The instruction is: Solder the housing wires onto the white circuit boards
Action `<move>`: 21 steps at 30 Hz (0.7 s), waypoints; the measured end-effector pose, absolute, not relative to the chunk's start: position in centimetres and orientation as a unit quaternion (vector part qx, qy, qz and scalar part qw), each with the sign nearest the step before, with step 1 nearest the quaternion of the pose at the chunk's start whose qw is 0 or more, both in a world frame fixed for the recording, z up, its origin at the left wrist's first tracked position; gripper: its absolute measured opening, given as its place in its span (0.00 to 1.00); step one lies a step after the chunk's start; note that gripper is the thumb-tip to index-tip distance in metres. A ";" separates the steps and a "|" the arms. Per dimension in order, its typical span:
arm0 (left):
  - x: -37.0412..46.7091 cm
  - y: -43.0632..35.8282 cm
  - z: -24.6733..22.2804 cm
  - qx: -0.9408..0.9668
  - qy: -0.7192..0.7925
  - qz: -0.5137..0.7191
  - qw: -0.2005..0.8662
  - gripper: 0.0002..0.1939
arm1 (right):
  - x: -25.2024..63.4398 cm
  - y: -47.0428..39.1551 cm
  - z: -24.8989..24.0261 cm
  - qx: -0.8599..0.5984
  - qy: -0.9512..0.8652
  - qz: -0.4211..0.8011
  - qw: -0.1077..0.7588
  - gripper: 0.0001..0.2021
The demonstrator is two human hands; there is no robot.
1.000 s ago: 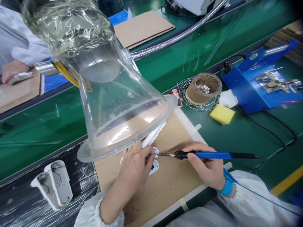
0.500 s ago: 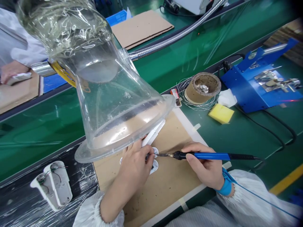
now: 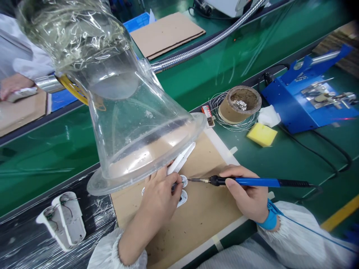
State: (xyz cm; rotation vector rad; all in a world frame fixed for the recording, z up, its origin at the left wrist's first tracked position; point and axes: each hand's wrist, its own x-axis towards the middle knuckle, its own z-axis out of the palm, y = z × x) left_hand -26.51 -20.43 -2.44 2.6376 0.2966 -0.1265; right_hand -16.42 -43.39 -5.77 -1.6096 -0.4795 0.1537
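My right hand (image 3: 249, 192) grips a soldering iron (image 3: 256, 182) with a blue handle, its metal tip pointing left just beside a small round white circuit board (image 3: 184, 181). My left hand (image 3: 159, 196) is closed in a pinch at that board's left edge; what lies between its fingertips is hidden. Another white round board (image 3: 183, 198) lies just below, partly covered by the fingers. A white plastic housing (image 3: 181, 158) rests beyond the left hand, partly behind the rim of a clear fume hood (image 3: 140, 101). Brown cardboard (image 3: 207, 220) lies under both hands.
Solder wire coils around a cardboard pot (image 3: 234, 114) at the back right, near a yellow sponge (image 3: 262, 135) and a blue metal stand (image 3: 294, 101). White housings with wires (image 3: 63, 220) lie at left. Across the green divider, a co-worker's hand (image 3: 15, 85) holds a white part.
My right hand has moved slightly right with the soldering iron, drawing its tip a little away from the board. My left hand stays in place.
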 end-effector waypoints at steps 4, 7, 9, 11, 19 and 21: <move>-27.1 -20.1 -2.9 0.953 0.116 -0.033 0.278 0.10 | -16.1 -43.2 -5.6 -0.708 -0.209 0.059 0.672 0.05; -27.6 -19.7 -3.3 0.935 0.132 -0.028 0.329 0.09 | -16.0 -43.2 -5.8 -0.703 -0.195 0.068 0.681 0.05; -27.9 -19.4 -3.4 0.924 0.141 -0.028 0.356 0.08 | -16.0 -43.2 -6.0 -0.702 -0.181 0.079 0.684 0.05; -28.0 -19.2 -3.6 0.915 0.144 -0.028 0.375 0.07 | -16.1 -43.3 -6.3 -0.700 -0.168 0.086 0.688 0.04; -27.9 -19.1 -3.7 0.916 0.136 0.008 0.378 0.06 | -16.2 -43.2 -6.6 -0.690 -0.140 0.097 0.703 0.04; -27.9 -19.2 -3.6 0.923 0.129 0.012 0.361 0.08 | -16.2 -43.1 -6.6 -0.687 -0.143 0.097 0.706 0.04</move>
